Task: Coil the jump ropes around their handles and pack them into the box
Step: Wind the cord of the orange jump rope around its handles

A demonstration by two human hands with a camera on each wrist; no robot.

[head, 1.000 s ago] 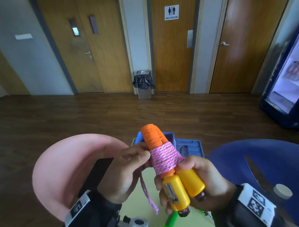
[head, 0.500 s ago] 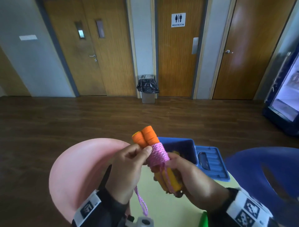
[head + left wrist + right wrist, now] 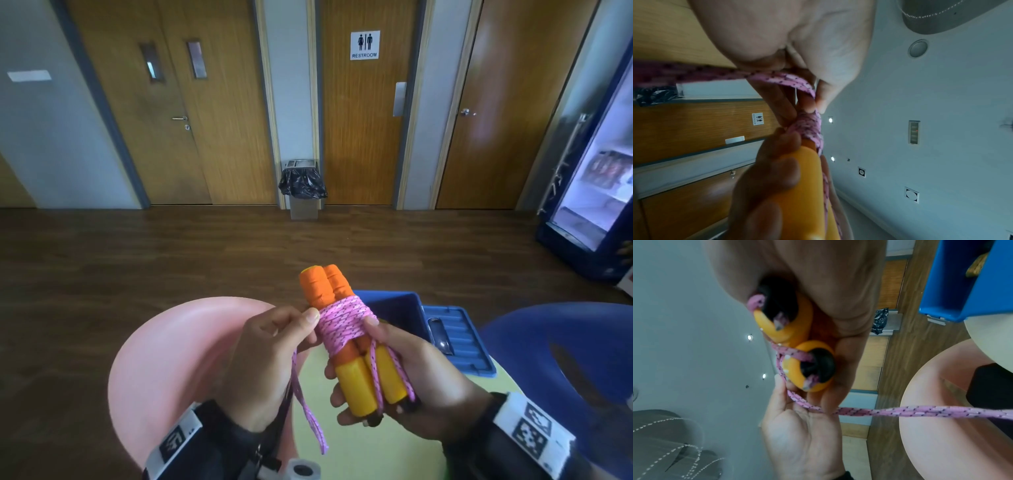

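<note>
Right hand (image 3: 407, 380): grasps the pair of jump-rope handles (image 3: 366, 373) by their yellow lower halves, fingers curled round them from behind, thumb lying by the coil.
Handles: two side by side, orange foam tops pointing up and away, yellow bodies below, black end caps at the bottom, seen end-on in the right wrist view.
Rope (image 3: 344, 325): pink with dark flecks, wound in tight turns round the middle of both handles where orange meets yellow; two strands run down along the yellow bodies to the end caps.
Left hand (image 3: 270, 359): pinches the rope at the left edge of the coil between thumb and forefinger; the other fingers are curled.
Loose tail (image 3: 310, 414): hangs from the left hand's pinch down past the wrist.
Box (image 3: 394, 311): blue, open, on the tabletop just behind the bundle; its interior is mostly hidden.
Lid (image 3: 459, 342): blue, ribbed, lying flat beside the box on its right.
Tabletop (image 3: 346, 445): pale yellow-green, below the hands.
Chairs: a pink one (image 3: 178, 349) left of the tabletop, a blue one (image 3: 565, 342) to the right.
Background: dark wood floor, wooden doors, a restroom sign (image 3: 364, 45), a bin with a black liner (image 3: 303, 192).
</note>
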